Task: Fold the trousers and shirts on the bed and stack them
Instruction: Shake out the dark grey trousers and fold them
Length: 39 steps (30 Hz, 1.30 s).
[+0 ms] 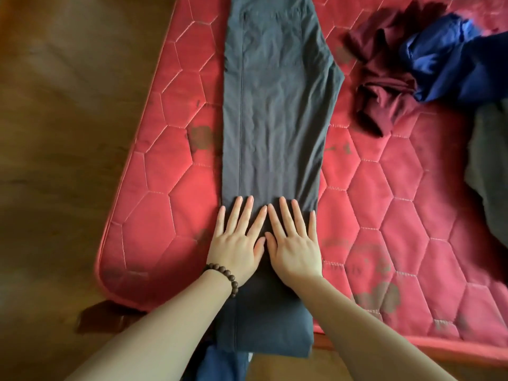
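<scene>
At the far left lies a brown floor (55, 133), and beside it the red quilted mattress (170, 166) with dark stains on its cover. Along the mattress, dark grey trousers (275, 105) lie flat, folded lengthwise leg on leg, their near end hanging over the mattress edge toward the person. The left hand (236, 243), with a brown bead bracelet (224, 276) at its wrist, presses flat on the trousers, fingers straight and spread. Just beside it, thumbs nearly touching, the right hand (295, 243) presses the same cloth, fingers likewise straight, gripping nothing. Farther right on the mattress lies a crumpled maroon garment (382, 89), with a rumpled blue garment (453, 59) lying partly over it. At the right edge lies a dark grey-green cloth (492, 160), cut off by the frame.
</scene>
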Each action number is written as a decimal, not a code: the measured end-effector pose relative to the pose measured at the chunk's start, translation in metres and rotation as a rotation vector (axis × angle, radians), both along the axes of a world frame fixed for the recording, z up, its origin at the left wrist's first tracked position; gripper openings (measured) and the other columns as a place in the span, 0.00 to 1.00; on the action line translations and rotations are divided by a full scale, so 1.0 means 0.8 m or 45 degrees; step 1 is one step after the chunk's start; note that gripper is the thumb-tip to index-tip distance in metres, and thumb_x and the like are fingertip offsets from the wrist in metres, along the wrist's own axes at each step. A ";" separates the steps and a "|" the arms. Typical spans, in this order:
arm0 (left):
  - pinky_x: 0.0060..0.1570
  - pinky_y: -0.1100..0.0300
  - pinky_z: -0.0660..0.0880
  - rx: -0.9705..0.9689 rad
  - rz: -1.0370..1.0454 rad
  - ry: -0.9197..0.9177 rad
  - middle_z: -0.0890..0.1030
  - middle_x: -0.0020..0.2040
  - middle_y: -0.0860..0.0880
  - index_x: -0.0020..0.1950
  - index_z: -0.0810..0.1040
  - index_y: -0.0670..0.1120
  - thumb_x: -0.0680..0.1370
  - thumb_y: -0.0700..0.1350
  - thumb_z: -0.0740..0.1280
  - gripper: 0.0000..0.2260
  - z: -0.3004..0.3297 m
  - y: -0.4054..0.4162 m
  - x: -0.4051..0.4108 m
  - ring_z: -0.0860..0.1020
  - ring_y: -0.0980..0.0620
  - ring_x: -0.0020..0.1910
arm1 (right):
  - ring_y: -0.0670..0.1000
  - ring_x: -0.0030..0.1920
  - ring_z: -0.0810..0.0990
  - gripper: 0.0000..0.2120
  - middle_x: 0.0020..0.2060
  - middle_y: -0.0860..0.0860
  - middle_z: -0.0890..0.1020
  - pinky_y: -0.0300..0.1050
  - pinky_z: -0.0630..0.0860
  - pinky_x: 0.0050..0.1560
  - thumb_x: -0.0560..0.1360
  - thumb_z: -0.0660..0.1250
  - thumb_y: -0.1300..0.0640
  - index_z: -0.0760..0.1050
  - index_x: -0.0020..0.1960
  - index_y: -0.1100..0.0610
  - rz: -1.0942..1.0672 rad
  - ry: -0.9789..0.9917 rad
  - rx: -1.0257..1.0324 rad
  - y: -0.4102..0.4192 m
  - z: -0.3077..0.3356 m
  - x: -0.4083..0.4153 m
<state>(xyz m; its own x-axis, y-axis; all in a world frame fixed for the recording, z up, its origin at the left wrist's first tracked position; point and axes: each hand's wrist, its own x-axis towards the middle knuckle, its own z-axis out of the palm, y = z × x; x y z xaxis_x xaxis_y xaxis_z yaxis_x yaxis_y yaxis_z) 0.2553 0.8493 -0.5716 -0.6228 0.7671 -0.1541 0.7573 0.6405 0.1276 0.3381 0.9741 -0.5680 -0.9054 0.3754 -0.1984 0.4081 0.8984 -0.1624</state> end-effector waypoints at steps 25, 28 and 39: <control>0.74 0.45 0.54 -0.097 -0.820 0.011 0.62 0.76 0.47 0.75 0.65 0.50 0.67 0.36 0.65 0.36 0.032 -0.142 0.035 0.57 0.45 0.76 | 0.58 0.75 0.59 0.42 0.75 0.53 0.63 0.65 0.60 0.71 0.62 0.74 0.62 0.65 0.74 0.48 0.850 -0.089 0.034 0.019 0.043 0.149; 0.75 0.55 0.38 -0.204 -0.833 -0.310 0.47 0.78 0.54 0.78 0.55 0.55 0.71 0.43 0.63 0.36 0.045 -0.139 0.021 0.42 0.53 0.77 | 0.53 0.76 0.55 0.35 0.75 0.51 0.60 0.58 0.52 0.76 0.67 0.69 0.62 0.67 0.73 0.48 0.910 -0.239 -0.214 0.029 0.063 0.133; 0.51 0.55 0.80 0.367 1.235 -1.681 0.82 0.41 0.46 0.42 0.80 0.40 0.81 0.47 0.63 0.13 0.066 -0.008 -0.097 0.81 0.49 0.43 | 0.56 0.44 0.82 0.14 0.41 0.55 0.83 0.51 0.81 0.46 0.79 0.65 0.51 0.75 0.50 0.62 -1.260 -0.217 -1.540 0.075 0.083 -0.033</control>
